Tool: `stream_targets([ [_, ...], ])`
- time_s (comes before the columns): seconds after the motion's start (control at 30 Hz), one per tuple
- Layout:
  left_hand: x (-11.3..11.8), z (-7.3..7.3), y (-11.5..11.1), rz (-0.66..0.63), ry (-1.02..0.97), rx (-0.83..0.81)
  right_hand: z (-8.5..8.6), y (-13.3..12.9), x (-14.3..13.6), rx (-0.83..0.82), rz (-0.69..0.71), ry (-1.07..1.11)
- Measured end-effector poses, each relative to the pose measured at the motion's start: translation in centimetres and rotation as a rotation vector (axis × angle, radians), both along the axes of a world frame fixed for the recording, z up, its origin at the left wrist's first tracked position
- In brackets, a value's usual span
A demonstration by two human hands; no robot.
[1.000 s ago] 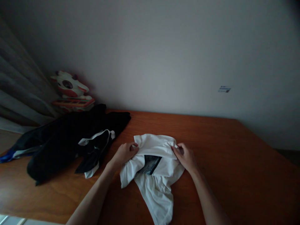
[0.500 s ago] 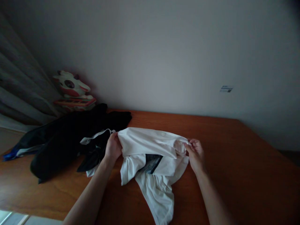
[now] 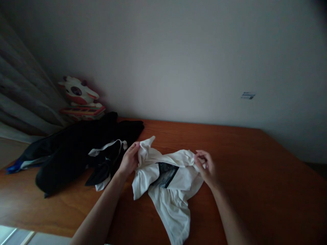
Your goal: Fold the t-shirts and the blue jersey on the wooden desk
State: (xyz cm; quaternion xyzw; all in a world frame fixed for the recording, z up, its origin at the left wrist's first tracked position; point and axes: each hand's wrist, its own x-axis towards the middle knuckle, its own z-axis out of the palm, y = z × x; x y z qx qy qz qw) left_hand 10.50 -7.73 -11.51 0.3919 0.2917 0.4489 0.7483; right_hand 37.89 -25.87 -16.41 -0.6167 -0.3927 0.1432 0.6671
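Observation:
A white garment (image 3: 178, 180) with a dark printed patch lies crumpled on the brown wooden table (image 3: 245, 170). Its upper left part is pinched in my left hand (image 3: 130, 159), and a corner of the cloth sticks up beside the fingers. At the garment's upper right edge, my right hand (image 3: 207, 167) has its thumb and fingers closed on the fabric. One part of the cloth hangs down toward the near side of the table.
Dark clothes (image 3: 74, 149) are heaped on the left, with a black-and-white piece (image 3: 107, 160) near my left wrist. Behind them stands a cow-shaped toy (image 3: 78, 92) with a keyboard. A curtain (image 3: 22, 81) hangs at the left, and a label (image 3: 247, 95) is on the wall.
The garment's raised upper edge has dropped and bunched up. My left hand has moved slightly right and up, my right hand slightly left, so they are closer together.

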Motion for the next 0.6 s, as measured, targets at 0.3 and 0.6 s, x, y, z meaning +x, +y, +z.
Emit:
stream_targets([
  [0.3, 1.5, 0.5, -5.4, -0.767, 0.32, 0.6, 0.9, 0.9, -6.1, -0.297, 0.39, -0.642],
  [0.6, 0.9, -1.4, -2.3, -0.282, 0.151, 0.641, -0.8, 1.9, -4.5, -0.087, 0.181, 0.124],
])
